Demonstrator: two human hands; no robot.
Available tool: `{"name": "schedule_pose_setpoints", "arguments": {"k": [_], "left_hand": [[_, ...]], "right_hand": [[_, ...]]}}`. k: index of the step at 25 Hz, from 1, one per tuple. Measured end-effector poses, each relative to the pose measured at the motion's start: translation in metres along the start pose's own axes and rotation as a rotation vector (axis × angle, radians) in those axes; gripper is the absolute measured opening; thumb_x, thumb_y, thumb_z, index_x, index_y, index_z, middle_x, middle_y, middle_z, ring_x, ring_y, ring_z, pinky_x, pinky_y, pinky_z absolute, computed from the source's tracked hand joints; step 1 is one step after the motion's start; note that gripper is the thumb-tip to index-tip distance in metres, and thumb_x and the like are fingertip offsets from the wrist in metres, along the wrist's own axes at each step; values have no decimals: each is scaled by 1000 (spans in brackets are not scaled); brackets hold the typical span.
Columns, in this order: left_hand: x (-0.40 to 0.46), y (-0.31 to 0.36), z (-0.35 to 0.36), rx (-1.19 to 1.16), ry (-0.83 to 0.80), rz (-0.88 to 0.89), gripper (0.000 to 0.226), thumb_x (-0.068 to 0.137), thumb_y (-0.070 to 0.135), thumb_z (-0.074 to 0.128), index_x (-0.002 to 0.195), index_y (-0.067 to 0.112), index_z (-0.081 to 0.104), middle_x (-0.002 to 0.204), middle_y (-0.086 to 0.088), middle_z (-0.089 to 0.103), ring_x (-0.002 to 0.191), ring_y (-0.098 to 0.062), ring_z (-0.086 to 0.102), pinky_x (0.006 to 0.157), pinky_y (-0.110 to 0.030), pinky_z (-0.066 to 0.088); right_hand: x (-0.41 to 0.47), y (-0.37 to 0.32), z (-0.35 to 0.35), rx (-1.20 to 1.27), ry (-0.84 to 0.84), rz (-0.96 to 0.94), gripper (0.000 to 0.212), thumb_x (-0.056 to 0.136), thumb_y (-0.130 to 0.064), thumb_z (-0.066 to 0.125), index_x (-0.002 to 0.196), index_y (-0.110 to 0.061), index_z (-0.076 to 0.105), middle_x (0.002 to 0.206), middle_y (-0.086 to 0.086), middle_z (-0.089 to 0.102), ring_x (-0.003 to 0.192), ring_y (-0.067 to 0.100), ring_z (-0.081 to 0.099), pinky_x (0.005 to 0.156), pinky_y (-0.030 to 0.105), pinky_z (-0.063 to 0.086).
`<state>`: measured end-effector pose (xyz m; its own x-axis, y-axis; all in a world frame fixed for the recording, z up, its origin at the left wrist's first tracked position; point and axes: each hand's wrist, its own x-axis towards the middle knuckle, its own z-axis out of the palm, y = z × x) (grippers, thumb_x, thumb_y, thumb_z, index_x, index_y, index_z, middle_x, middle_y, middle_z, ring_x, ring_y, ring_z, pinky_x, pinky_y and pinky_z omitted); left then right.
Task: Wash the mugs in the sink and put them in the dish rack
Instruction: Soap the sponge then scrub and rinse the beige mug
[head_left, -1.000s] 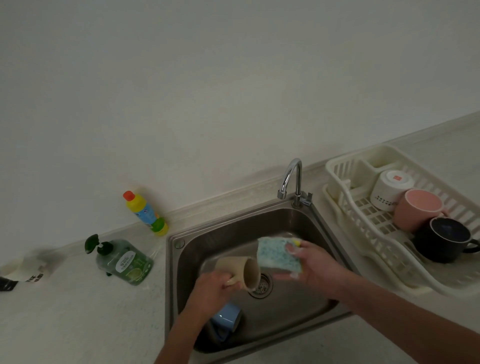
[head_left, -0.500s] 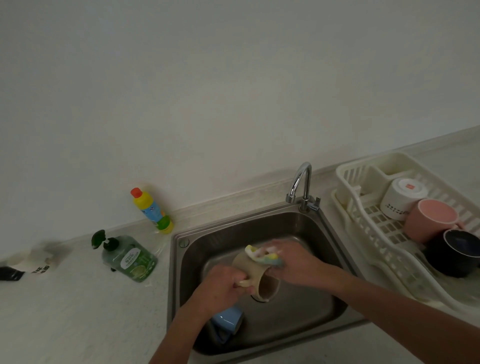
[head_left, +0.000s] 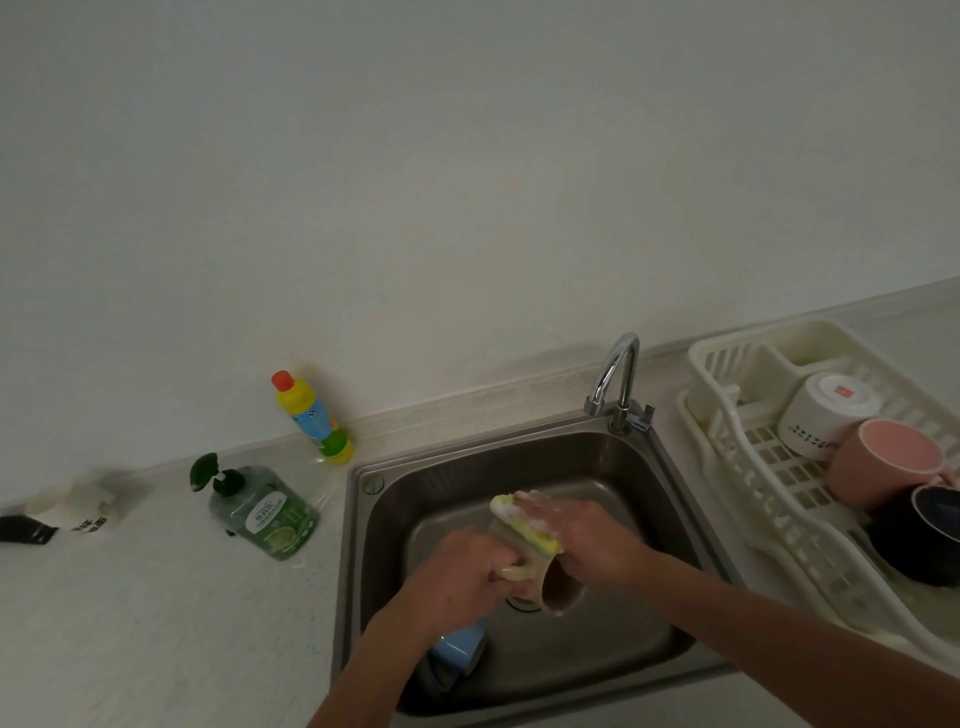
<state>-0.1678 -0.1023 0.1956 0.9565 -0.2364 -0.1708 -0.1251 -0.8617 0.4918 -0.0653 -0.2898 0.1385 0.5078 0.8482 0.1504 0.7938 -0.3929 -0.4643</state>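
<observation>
Hands meet over the sink (head_left: 675, 499). Nearest, a blue mug (head_left: 457, 656) lies at its front left corner, unwashed. Above the drain, the left hand (head_left: 462, 574) grips a beige mug (head_left: 550, 579) by its handle; the right hand (head_left: 582, 535), a second ago holding the sponge (head_left: 524, 527) clear, now presses it onto the mug's side, so scrubbing is under way. Farther right, three mugs sit in the dish rack (head_left: 727, 364).

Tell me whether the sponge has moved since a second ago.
Yes. The sponge, then held up clear of the beige mug over the sink, now lies pressed on the mug's side under the right hand.
</observation>
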Motion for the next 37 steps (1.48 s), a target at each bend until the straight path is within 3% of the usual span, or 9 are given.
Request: {"name": "schedule_pose_setpoints", "arguments": {"k": [3,6,10,13,20,24,31,35,37], "left_hand": [[-1,10,-4,-4,8,-32,28,90,48,61,71,29,55,71,14,52,64,-3,48,64,-20,42],[-1,19,-5,-243,216,-128,18,95,44,53,90,27,55,93,14,50,79,-2,53,69,-16,43],[9,38,4,-907,292,-667,12,95,19,57,106,22,53,107,-6,64,90,-21,69,76,-36,62],[14,43,9,-1382,268,-658,29,93,1,44,115,6,63,104,-21,72,97,-39,70,84,-54,58],[13,39,6,-1400,489,-542,33,87,-18,34,103,-2,59,81,-11,72,73,-21,72,63,-43,59],[10,33,3,-1465,557,-574,32,87,-15,37,110,-3,55,94,-21,64,77,-26,69,60,-40,57],[8,36,9,-1209,502,-562,14,96,-6,42,107,-1,50,88,-12,62,72,-13,64,58,-25,53],[3,34,3,-1358,534,-565,24,92,-11,40,110,-1,54,82,-9,66,66,-14,68,53,-29,53],[4,30,5,-1380,558,-589,25,93,-10,41,111,1,54,89,-13,66,71,-19,69,54,-30,54]], "right_hand": [[-1,-1,-4,-22,-53,70,73,87,-7,53,153,-27,29,156,0,36,144,18,36,113,43,39],[-1,-3,-5,-30,80,63,66,80,-11,60,144,-20,44,138,8,59,122,27,61,85,47,59],[4,-10,-14,-147,113,47,103,46,-20,97,135,-17,46,129,10,65,114,29,66,72,37,62],[8,-16,-18,-180,99,-6,109,46,-42,93,139,-18,42,139,11,57,130,31,51,85,31,58],[12,-22,-26,-17,-12,-47,94,89,-13,61,152,-51,3,160,-13,-27,150,31,-16,111,37,30],[10,-30,-31,375,48,168,98,82,-37,66,147,-55,-4,162,-13,3,149,14,16,112,34,39],[11,-43,-26,-69,19,-36,91,85,-23,57,156,-41,2,162,-11,-22,149,30,-20,107,40,42],[17,-35,-39,368,59,183,107,78,-31,79,153,-40,3,152,-22,12,145,5,19,103,13,38],[7,-40,-32,336,62,165,96,84,-30,73,150,-44,5,155,-20,13,148,10,17,111,21,35]]}}
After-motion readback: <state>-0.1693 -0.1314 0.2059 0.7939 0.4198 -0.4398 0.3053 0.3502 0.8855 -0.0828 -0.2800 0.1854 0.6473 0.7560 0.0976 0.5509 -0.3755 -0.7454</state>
